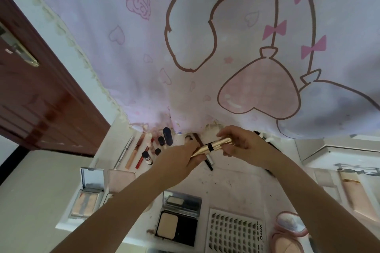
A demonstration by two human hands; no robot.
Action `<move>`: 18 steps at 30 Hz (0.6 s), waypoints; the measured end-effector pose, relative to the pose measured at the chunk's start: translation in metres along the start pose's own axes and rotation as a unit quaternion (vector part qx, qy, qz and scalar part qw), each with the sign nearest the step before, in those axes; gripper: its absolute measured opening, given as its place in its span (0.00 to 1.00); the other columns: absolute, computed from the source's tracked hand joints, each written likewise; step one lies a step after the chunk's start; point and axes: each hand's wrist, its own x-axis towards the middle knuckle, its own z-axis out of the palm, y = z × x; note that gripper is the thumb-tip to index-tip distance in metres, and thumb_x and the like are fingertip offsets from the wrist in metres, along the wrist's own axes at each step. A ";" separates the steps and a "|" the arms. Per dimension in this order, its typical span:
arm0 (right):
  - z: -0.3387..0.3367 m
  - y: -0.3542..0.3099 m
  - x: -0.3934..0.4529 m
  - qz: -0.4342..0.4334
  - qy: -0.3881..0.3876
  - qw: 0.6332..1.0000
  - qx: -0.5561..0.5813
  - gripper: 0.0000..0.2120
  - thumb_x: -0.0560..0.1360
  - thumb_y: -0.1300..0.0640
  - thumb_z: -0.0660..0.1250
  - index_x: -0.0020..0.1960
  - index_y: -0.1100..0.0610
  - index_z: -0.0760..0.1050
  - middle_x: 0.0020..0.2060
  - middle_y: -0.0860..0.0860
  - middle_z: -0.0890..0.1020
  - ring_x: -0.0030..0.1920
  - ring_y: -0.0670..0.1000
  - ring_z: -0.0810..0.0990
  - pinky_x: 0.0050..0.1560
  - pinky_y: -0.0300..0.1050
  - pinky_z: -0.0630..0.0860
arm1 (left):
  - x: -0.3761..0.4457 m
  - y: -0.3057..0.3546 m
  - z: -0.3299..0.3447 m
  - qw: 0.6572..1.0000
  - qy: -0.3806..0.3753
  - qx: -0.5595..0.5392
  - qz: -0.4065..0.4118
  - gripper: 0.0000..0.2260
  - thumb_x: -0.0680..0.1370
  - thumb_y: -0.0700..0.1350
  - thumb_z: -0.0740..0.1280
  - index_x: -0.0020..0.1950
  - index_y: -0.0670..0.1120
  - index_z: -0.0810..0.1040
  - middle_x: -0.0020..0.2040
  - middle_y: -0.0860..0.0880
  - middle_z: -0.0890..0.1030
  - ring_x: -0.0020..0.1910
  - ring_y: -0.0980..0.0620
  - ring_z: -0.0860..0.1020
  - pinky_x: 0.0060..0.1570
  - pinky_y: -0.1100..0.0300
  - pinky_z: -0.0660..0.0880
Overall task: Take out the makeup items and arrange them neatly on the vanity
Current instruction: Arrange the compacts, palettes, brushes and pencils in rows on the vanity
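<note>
Both my hands hold one gold mascara tube (213, 146) with a black band, level above the white vanity top (232, 183). My left hand (181, 162) grips its pointed left end. My right hand (242, 141) pinches the right end. Under the tube lie a black pencil (208, 164) and a brown pencil (198, 139). To the left, slim tubes and small bottles (144, 150) lie side by side. Nearer me sit an open black powder compact (177, 224), a mirrored palette (88, 197), a pink case (120, 181) and a lash tray (234, 232).
A pink printed curtain (205, 47) hangs over the back of the vanity. A brown door (41, 98) stands at the left. A pink puff compact (287, 230) sits at the front right. A white shelf unit (347, 181) with pale tubes is at the right.
</note>
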 end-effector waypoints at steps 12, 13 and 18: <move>0.026 0.099 0.014 0.227 0.010 0.955 -0.191 0.20 0.79 0.51 0.56 0.69 0.59 0.64 0.65 0.54 0.71 0.64 0.52 0.70 0.62 0.42 0.66 | -0.010 -0.043 0.076 0.900 0.176 -0.320 -0.239 0.07 0.78 0.43 0.61 0.41 0.45 0.75 0.35 0.48 0.76 0.35 0.50 0.74 0.38 0.68 0.69; 0.029 0.106 0.015 0.237 0.003 0.949 -0.208 0.21 0.79 0.51 0.56 0.69 0.59 0.64 0.67 0.55 0.69 0.65 0.52 0.69 0.63 0.42 0.65 | -0.012 -0.043 0.076 0.895 0.175 -0.325 -0.250 0.07 0.78 0.41 0.61 0.40 0.45 0.74 0.35 0.47 0.78 0.35 0.51 0.75 0.38 0.70 0.70; 0.039 0.140 0.019 0.265 -0.014 0.916 -0.301 0.23 0.80 0.50 0.54 0.72 0.58 0.58 0.73 0.57 0.59 0.73 0.54 0.58 0.70 0.44 0.56 | -0.017 -0.045 0.082 0.903 0.152 -0.282 -0.285 0.06 0.79 0.43 0.60 0.46 0.43 0.75 0.37 0.51 0.75 0.38 0.52 0.75 0.37 0.70 0.68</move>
